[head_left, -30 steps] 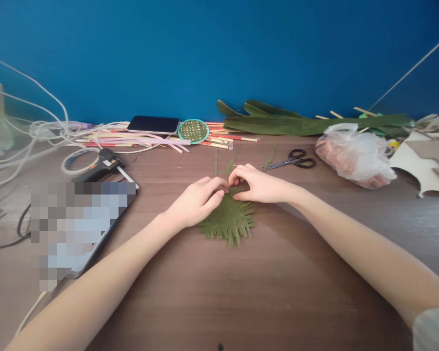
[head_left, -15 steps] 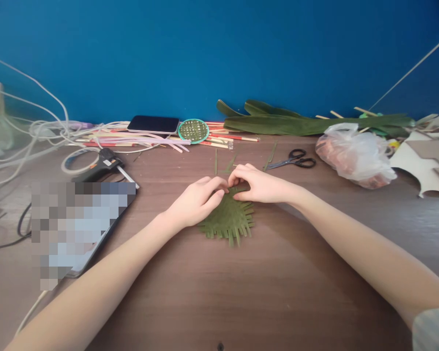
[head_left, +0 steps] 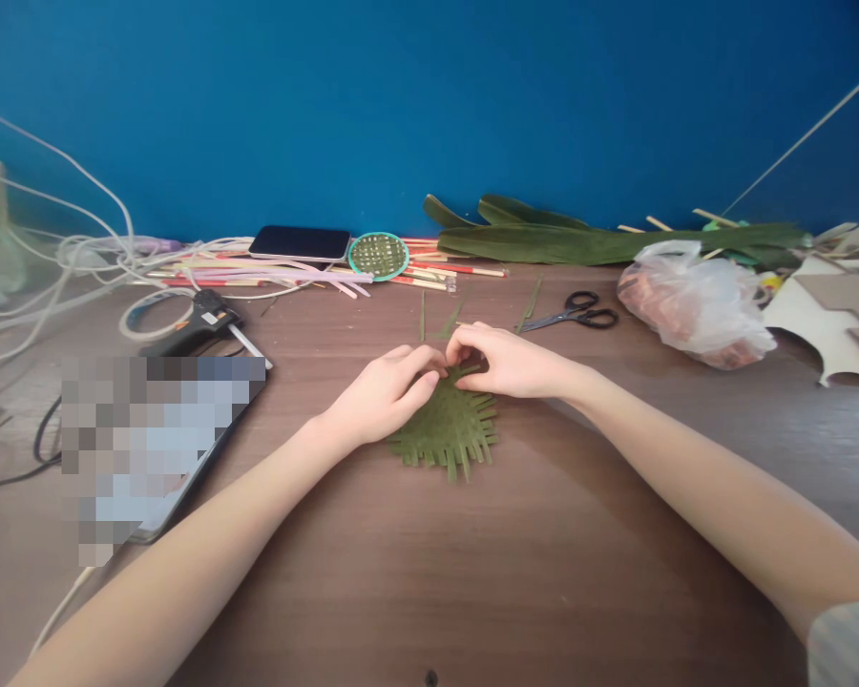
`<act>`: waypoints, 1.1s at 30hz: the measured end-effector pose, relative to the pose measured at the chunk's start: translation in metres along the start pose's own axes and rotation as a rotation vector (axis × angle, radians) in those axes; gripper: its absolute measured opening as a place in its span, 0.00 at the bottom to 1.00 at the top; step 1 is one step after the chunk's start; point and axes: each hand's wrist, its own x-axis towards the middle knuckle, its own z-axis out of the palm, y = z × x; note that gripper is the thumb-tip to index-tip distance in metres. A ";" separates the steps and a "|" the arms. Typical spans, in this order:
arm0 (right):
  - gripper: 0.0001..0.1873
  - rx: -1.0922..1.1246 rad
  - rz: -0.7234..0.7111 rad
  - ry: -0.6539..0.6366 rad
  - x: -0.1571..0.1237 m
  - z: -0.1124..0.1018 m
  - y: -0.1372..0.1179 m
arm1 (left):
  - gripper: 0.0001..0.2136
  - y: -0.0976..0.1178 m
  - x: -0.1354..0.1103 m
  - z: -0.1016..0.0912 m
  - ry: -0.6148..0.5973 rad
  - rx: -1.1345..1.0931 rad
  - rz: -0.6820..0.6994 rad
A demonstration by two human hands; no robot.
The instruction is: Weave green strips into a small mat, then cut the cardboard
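A small green mat woven from leaf strips (head_left: 450, 434) lies flat on the brown wooden table (head_left: 472, 572), its loose strip ends fringing the near and right edges. My left hand (head_left: 383, 393) rests on the mat's left part, fingers curled and pinching strips at its far edge. My right hand (head_left: 508, 363) meets it from the right, fingertips pinching the same far edge of the weave. The far corner of the mat is hidden under both hands.
Black scissors (head_left: 576, 311) and a plastic bag (head_left: 694, 301) lie to the right. Long green leaves (head_left: 587, 239) line the blue wall. A phone (head_left: 301, 242), a round woven coaster (head_left: 378, 255), sticks, a glue gun (head_left: 197, 320), tape roll (head_left: 150, 315), cables and a tablet (head_left: 157, 448) occupy the left.
My right hand's fingers have shifted slightly on the mat's far edge. Otherwise nothing has moved.
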 end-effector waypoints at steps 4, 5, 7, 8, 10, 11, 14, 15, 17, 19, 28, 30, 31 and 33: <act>0.05 0.033 0.011 0.028 0.001 0.000 0.000 | 0.12 0.001 -0.001 -0.001 0.002 -0.001 -0.003; 0.06 0.040 0.008 0.035 0.001 0.001 0.001 | 0.12 0.001 -0.001 -0.001 0.000 -0.002 -0.005; 0.07 0.054 0.001 0.048 0.002 0.002 0.003 | 0.12 0.001 -0.001 -0.001 -0.002 -0.001 -0.007; 0.07 0.064 -0.002 0.053 0.002 0.002 0.004 | 0.12 0.001 -0.001 -0.001 -0.004 -0.001 -0.006; 0.07 0.089 -0.004 0.060 0.003 0.003 0.006 | 0.12 0.001 -0.001 0.000 -0.005 0.001 -0.004; 0.07 0.104 -0.003 0.063 0.003 0.004 0.007 | 0.12 0.001 0.000 0.000 -0.006 0.002 -0.004; 0.07 0.143 0.006 0.066 0.003 0.005 0.007 | 0.12 0.000 0.000 0.000 -0.010 0.001 -0.005; 0.07 0.151 0.003 0.070 0.003 0.005 0.007 | 0.12 0.000 0.000 0.000 -0.011 0.001 -0.003; 0.07 0.154 -0.007 0.082 0.003 0.006 0.008 | 0.12 -0.001 -0.001 0.000 -0.012 0.002 0.003; 0.07 0.150 -0.024 0.096 0.002 0.006 0.008 | 0.12 0.000 -0.001 0.000 -0.012 -0.002 0.009; 0.06 0.179 0.007 0.122 0.003 0.010 0.008 | 0.11 0.002 -0.001 -0.001 0.001 -0.103 -0.030; 0.05 0.172 0.005 0.131 0.003 0.011 0.009 | 0.11 0.002 0.000 -0.001 0.002 -0.077 -0.031; 0.05 0.167 -0.001 0.138 0.003 0.011 0.009 | 0.11 0.001 0.000 -0.001 0.000 -0.057 -0.027; 0.05 0.153 -0.024 0.154 0.003 0.011 0.009 | 0.13 0.001 0.000 -0.001 -0.013 -0.020 -0.019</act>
